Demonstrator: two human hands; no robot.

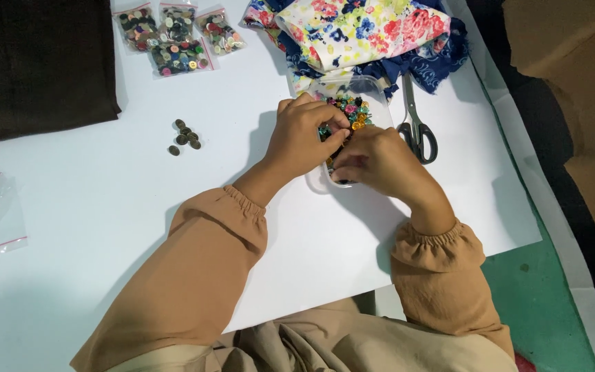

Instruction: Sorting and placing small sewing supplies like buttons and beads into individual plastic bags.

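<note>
Our left hand [302,138] and right hand [373,160] meet, fingers curled, over the clear plastic box [352,93] of coloured beads [349,110] mid-table; whether either pinches a bead we cannot tell. We'd best pick slowly, keeping the box steady. Beyond lie scissors [416,124] and floral fabric [359,31].

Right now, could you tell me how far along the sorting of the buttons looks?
A small pile of dark buttons already lies loose on the white table. Both hands, left hand and right hand, are picking in the clear container of colourful pieces. Three button bags remain sealed.
</note>
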